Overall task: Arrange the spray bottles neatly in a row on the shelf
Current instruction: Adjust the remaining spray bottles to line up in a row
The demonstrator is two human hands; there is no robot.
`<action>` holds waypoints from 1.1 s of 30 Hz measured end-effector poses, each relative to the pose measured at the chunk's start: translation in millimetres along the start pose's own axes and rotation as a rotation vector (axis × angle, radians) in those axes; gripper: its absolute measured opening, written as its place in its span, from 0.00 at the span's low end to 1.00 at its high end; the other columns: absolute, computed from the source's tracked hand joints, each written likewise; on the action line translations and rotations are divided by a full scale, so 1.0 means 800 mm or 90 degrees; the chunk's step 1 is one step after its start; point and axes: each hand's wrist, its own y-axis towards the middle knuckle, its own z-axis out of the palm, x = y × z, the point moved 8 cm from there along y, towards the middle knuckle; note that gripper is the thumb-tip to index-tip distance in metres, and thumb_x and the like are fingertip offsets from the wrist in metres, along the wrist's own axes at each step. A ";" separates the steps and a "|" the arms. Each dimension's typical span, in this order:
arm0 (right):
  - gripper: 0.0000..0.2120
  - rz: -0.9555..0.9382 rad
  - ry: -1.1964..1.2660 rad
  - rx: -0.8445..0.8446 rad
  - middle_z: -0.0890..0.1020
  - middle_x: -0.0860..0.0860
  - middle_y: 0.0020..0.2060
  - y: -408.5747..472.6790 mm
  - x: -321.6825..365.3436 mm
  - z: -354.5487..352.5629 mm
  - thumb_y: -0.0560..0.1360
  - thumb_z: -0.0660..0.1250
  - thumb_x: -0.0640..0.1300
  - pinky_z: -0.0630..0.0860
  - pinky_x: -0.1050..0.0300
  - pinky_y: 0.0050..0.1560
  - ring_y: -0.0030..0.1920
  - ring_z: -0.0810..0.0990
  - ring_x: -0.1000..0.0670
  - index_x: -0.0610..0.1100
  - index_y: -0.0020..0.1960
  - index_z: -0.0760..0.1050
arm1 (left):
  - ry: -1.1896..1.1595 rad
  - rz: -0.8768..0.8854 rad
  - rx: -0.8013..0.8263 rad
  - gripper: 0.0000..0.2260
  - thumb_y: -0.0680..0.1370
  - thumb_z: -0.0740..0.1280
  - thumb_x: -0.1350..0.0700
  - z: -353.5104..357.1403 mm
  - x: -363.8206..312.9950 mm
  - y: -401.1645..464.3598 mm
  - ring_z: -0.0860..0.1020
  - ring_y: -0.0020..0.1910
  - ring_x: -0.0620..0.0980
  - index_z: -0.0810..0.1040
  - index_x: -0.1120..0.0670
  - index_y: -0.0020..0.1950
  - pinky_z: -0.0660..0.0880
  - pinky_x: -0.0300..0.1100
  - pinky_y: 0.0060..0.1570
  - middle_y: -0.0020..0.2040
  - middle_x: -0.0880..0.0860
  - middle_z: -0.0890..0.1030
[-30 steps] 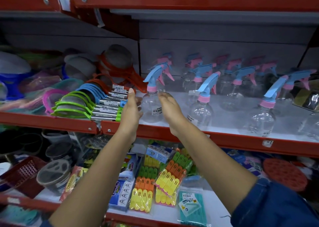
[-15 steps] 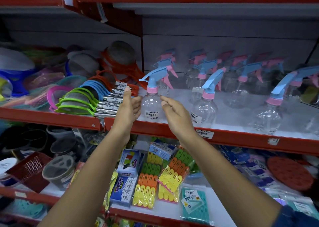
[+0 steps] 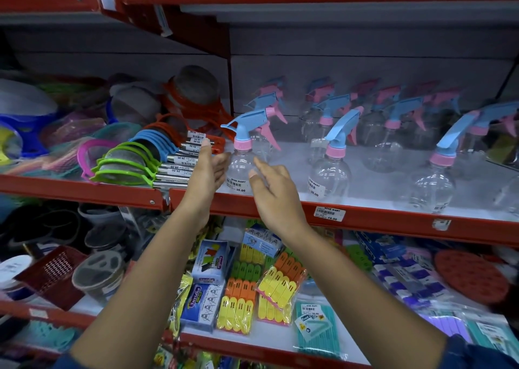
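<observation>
Clear spray bottles with blue triggers and pink collars stand on the red-edged shelf [image 3: 393,220]. The leftmost front bottle [image 3: 240,166] stands upright near the shelf's front edge. My left hand [image 3: 206,172] is open just left of it, fingers up, close to its side. My right hand [image 3: 271,184] is open just right of it, fingers spread, not gripping. A second front bottle [image 3: 330,172] and a third [image 3: 434,189] stand further right. Several more bottles [image 3: 393,121] line the back.
Strainers [image 3: 126,163] with coloured rims and steel handles lie packed left of the bottles. A price tag [image 3: 329,213] hangs on the shelf edge. The shelf below holds clothes-peg packs [image 3: 252,293], boxes and a red basket [image 3: 53,276].
Both hands have let go of the leftmost bottle and drawn back and apart a little. The bottle now stands nearer the front edge.
</observation>
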 end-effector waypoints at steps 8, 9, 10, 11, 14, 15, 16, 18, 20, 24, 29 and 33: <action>0.12 -0.054 0.058 -0.142 0.74 0.55 0.55 -0.027 -0.002 -0.038 0.79 0.60 0.44 0.72 0.63 0.57 0.55 0.74 0.60 0.45 0.60 0.75 | -0.034 0.141 -0.212 0.23 0.79 0.49 0.39 -0.011 0.009 -0.023 0.69 0.68 0.40 0.70 0.46 0.69 0.64 0.44 0.70 0.65 0.39 0.72; 0.09 -0.078 0.055 -0.193 0.73 0.56 0.51 -0.035 -0.004 -0.053 0.79 0.61 0.43 0.73 0.66 0.54 0.52 0.74 0.63 0.45 0.56 0.75 | -0.030 0.185 -0.264 0.20 0.80 0.50 0.41 -0.012 0.009 -0.038 0.70 0.65 0.38 0.72 0.44 0.66 0.65 0.42 0.67 0.61 0.37 0.73; 0.06 -0.100 0.047 -0.244 0.73 0.56 0.49 -0.044 -0.007 -0.070 0.78 0.61 0.42 0.72 0.68 0.51 0.50 0.73 0.64 0.46 0.54 0.75 | -0.019 0.228 -0.299 0.17 0.80 0.50 0.43 -0.008 0.008 -0.053 0.71 0.62 0.37 0.73 0.43 0.62 0.66 0.40 0.64 0.57 0.37 0.74; 0.05 -0.118 0.039 -0.295 0.74 0.55 0.48 -0.052 -0.011 -0.087 0.78 0.61 0.42 0.71 0.69 0.50 0.48 0.73 0.64 0.46 0.53 0.75 | -0.007 0.263 -0.316 0.16 0.81 0.49 0.45 0.001 0.007 -0.068 0.72 0.59 0.37 0.74 0.45 0.60 0.67 0.37 0.61 0.55 0.38 0.74; 0.05 -0.123 0.043 -0.395 0.74 0.50 0.48 -0.071 -0.030 -0.131 0.79 0.61 0.41 0.71 0.66 0.49 0.49 0.74 0.58 0.45 0.52 0.74 | 0.009 0.307 -0.279 0.16 0.82 0.49 0.50 0.043 0.008 -0.098 0.73 0.54 0.40 0.75 0.53 0.57 0.68 0.35 0.55 0.51 0.43 0.74; 0.05 -0.104 0.052 -0.407 0.74 0.50 0.50 -0.072 -0.038 -0.142 0.79 0.60 0.42 0.70 0.67 0.50 0.50 0.74 0.57 0.45 0.53 0.74 | 0.003 0.298 -0.248 0.16 0.82 0.49 0.50 0.060 0.010 -0.103 0.73 0.54 0.41 0.75 0.53 0.57 0.69 0.36 0.55 0.51 0.45 0.75; 0.06 -0.080 0.062 -0.409 0.73 0.51 0.51 -0.070 -0.045 -0.151 0.79 0.60 0.42 0.69 0.71 0.51 0.51 0.74 0.58 0.46 0.54 0.73 | -0.011 0.277 -0.210 0.17 0.82 0.50 0.49 0.078 0.013 -0.105 0.74 0.55 0.42 0.75 0.53 0.57 0.71 0.38 0.57 0.53 0.46 0.76; 0.09 -0.023 0.076 -0.385 0.73 0.51 0.56 -0.061 -0.059 -0.163 0.80 0.59 0.44 0.66 0.75 0.53 0.54 0.72 0.62 0.46 0.58 0.73 | -0.051 0.216 -0.130 0.18 0.81 0.51 0.47 0.113 0.019 -0.105 0.76 0.59 0.41 0.76 0.53 0.60 0.72 0.43 0.62 0.57 0.48 0.78; 0.14 0.042 0.077 -0.319 0.73 0.52 0.63 -0.046 -0.073 -0.166 0.80 0.57 0.49 0.65 0.69 0.59 0.58 0.71 0.61 0.48 0.64 0.70 | -0.073 0.170 -0.073 0.20 0.80 0.51 0.44 0.142 0.021 -0.105 0.75 0.62 0.40 0.76 0.51 0.62 0.70 0.45 0.66 0.61 0.48 0.79; 0.20 0.123 0.094 -0.174 0.73 0.54 0.67 -0.029 -0.088 -0.160 0.80 0.56 0.54 0.62 0.63 0.60 0.63 0.70 0.58 0.49 0.69 0.68 | -0.067 0.127 -0.020 0.21 0.77 0.51 0.39 0.177 0.020 -0.108 0.72 0.65 0.39 0.73 0.44 0.64 0.66 0.47 0.70 0.64 0.45 0.76; 0.21 0.116 0.104 -0.137 0.72 0.52 0.69 -0.034 -0.085 -0.162 0.80 0.57 0.53 0.63 0.63 0.61 0.62 0.70 0.59 0.48 0.71 0.67 | -0.047 0.117 -0.004 0.23 0.74 0.51 0.36 0.185 0.019 -0.111 0.69 0.67 0.38 0.71 0.40 0.65 0.63 0.47 0.72 0.64 0.41 0.73; 0.22 0.120 0.101 -0.125 0.69 0.52 0.71 -0.044 -0.084 -0.162 0.80 0.57 0.53 0.62 0.54 0.72 0.70 0.67 0.55 0.49 0.72 0.65 | -0.040 0.071 0.013 0.31 0.73 0.51 0.34 0.189 0.022 -0.106 0.67 0.69 0.40 0.70 0.47 0.70 0.60 0.47 0.73 0.67 0.40 0.71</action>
